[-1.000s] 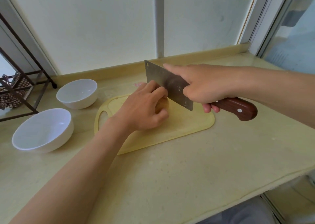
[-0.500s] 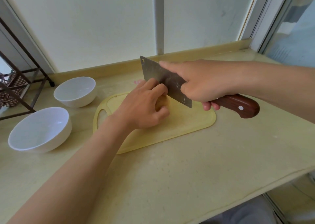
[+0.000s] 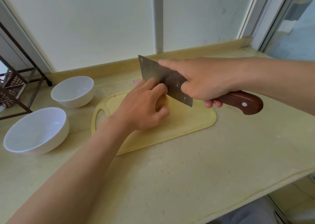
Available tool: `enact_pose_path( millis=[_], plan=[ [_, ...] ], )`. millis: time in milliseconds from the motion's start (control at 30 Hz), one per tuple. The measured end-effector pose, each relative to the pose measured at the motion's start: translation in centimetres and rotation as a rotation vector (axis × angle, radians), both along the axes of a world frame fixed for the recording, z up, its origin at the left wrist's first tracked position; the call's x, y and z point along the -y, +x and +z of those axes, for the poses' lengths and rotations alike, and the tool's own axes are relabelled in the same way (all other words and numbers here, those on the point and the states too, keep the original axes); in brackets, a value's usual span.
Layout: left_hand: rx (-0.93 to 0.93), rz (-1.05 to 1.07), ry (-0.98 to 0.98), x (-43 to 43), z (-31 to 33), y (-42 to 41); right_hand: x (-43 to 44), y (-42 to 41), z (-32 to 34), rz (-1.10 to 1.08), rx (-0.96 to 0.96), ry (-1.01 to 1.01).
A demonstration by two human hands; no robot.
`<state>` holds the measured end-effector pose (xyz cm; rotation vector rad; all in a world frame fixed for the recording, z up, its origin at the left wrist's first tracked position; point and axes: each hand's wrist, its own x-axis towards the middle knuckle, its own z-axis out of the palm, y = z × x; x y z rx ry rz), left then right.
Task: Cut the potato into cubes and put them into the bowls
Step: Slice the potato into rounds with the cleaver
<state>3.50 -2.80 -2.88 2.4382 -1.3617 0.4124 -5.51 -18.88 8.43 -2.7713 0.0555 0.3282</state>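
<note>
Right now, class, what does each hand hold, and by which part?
The right hand grips the cleaver by its handle, forefinger along the blade; the left hand holds the potato from above.

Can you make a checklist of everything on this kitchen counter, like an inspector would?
Surface: pale yellow counter, with a yellow cutting board lying on it.
Job's things: potato on the board, mostly hidden by the hand; cleaver blade right beside it; near bowl and far bowl, both white and empty.
Clutter: nothing seen.
Hands: left hand holds the potato; right hand grips the cleaver's wooden handle, index finger along the blade.
Cables: nothing seen.
Surroundings: white panels behind; dark metal rack at the left.
</note>
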Motion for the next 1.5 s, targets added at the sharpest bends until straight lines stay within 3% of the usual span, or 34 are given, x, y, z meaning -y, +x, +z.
enact_pose_path(
  millis=[167, 333, 567, 867, 1500],
  plan=[
    [0.015, -0.023, -0.013, 0.1, -0.1, -0.1, 0.2, 0.8, -0.6, 0.023, -0.013, -0.009],
    [0.002, -0.036, -0.041, 0.1, -0.2, 0.1, -0.1, 1.3, -4.1, -0.021, -0.057, 0.104],
    [-0.058, -0.072, -0.149, -0.4, 0.0, 0.0, -0.5, 1.5, -5.4, -0.055, 0.004, 0.128],
    [-0.043, -0.065, -0.202, -0.3, 0.1, -0.4, 0.2, 0.1, -2.3, -0.077, 0.078, 0.153],
    [-0.049, -0.057, -0.199, -0.3, 0.1, -0.3, -0.4, -1.7, -0.1, -0.046, 0.021, 0.039]
  ],
)
